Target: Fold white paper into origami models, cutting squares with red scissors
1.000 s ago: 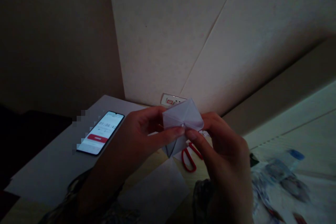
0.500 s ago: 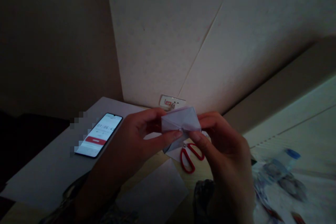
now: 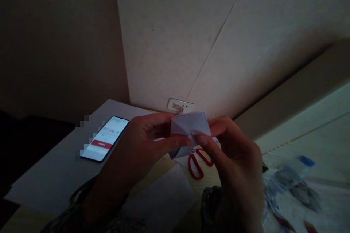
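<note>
Folded paper (image 3: 190, 123) has tipped since a second ago: its upper point sits lower, and more of the red-handled scissors (image 3: 198, 177) shows beyond it. Judged by this, shaping continues, with the creases being adjusted by hand. Left hand (image 3: 144, 140) and right hand (image 3: 233, 153) pinch the piece between thumbs and fingers, thumbs nearly meeting, above the table (image 3: 158, 169), towards its far edge. Facets are pale, thin and flat, converging on one point; dim light leaves the underside unclear. Phone (image 3: 105, 138), glossy and lit, rests on smooth paper sheets (image 3: 54, 178) along the table's left side.
</note>
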Action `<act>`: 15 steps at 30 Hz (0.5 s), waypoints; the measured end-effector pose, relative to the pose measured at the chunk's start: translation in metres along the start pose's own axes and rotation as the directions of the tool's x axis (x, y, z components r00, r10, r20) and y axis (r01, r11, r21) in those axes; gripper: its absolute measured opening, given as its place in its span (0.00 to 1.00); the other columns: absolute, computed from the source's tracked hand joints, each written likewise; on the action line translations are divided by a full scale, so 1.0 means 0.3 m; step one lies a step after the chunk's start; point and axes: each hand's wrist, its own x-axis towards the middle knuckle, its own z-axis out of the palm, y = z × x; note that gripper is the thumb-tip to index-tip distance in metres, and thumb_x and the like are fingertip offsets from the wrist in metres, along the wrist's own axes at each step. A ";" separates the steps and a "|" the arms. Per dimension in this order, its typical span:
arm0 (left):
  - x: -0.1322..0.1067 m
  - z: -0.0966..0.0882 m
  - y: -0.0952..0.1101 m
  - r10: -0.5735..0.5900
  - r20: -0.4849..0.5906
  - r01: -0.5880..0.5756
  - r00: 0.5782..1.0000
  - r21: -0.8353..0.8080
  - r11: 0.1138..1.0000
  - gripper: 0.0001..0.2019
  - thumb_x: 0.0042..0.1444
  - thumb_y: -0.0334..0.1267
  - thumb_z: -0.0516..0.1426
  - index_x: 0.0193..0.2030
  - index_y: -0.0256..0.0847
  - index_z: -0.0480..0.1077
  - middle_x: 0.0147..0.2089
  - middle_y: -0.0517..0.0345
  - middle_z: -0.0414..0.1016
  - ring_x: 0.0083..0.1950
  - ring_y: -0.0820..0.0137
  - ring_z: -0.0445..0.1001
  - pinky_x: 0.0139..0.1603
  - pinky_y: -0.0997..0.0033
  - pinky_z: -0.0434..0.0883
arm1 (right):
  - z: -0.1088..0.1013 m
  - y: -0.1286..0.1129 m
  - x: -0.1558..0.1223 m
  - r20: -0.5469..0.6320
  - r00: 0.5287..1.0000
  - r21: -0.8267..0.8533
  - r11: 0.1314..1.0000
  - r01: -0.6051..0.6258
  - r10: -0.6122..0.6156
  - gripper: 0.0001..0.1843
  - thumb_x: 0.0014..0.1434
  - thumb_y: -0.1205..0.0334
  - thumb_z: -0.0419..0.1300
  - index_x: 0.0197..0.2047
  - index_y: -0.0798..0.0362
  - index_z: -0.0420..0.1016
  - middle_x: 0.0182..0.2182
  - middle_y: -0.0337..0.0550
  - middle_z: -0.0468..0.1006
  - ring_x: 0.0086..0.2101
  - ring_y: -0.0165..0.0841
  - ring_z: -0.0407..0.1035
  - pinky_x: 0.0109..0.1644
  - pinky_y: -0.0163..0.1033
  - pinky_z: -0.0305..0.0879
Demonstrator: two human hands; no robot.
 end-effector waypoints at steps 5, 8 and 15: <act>-0.005 0.001 0.005 0.001 -0.036 0.002 0.999 0.072 0.997 0.04 0.46 0.36 0.66 0.29 0.43 0.77 0.29 0.62 0.82 0.33 0.67 0.80 0.32 0.75 0.76 | 0.000 -0.004 0.000 0.014 1.000 -0.010 1.000 0.018 -0.018 0.11 0.58 0.62 0.65 0.26 0.50 0.70 0.28 0.33 0.72 0.32 0.31 0.67 0.35 0.38 0.58; -0.010 0.003 0.009 0.003 -0.027 -0.001 1.000 0.048 0.999 0.04 0.47 0.35 0.66 0.30 0.44 0.77 0.30 0.63 0.82 0.34 0.66 0.81 0.33 0.74 0.76 | 0.000 -0.005 -0.002 0.015 1.000 0.000 1.000 0.027 -0.027 0.11 0.57 0.62 0.66 0.26 0.50 0.70 0.27 0.34 0.71 0.32 0.31 0.66 0.34 0.38 0.57; -0.012 0.006 0.012 -0.005 -0.016 0.005 1.000 0.010 1.000 0.05 0.45 0.33 0.67 0.29 0.44 0.76 0.30 0.63 0.82 0.34 0.66 0.81 0.34 0.73 0.76 | 0.006 -0.006 -0.005 -0.008 1.000 0.005 1.000 0.027 -0.027 0.13 0.59 0.62 0.65 0.25 0.50 0.68 0.25 0.33 0.68 0.30 0.30 0.64 0.32 0.38 0.56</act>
